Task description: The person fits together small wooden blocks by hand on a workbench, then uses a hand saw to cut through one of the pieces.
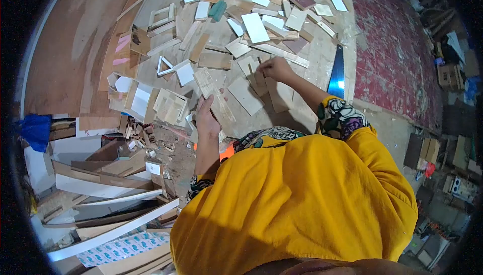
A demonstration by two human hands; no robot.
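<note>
evidently, the left hand (207, 115) is holding a pale wooden plank (214, 91) over the worktop (316, 76), thumb and fingertips spanning opposite long edges; it is looking light, stiff, and best gripped there. rightward, the right hand (275, 69) is reaching across small wooden boards (245, 96), forearm slanting inward, fingers curled; whether they are pinching anything, i cannot tell.

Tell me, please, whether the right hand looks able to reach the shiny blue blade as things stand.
Probably yes: the blue blade lies beside the right forearm, and mostly bare tabletop separates it from the right hand. Whether that hand already holds something is unclear.
</note>
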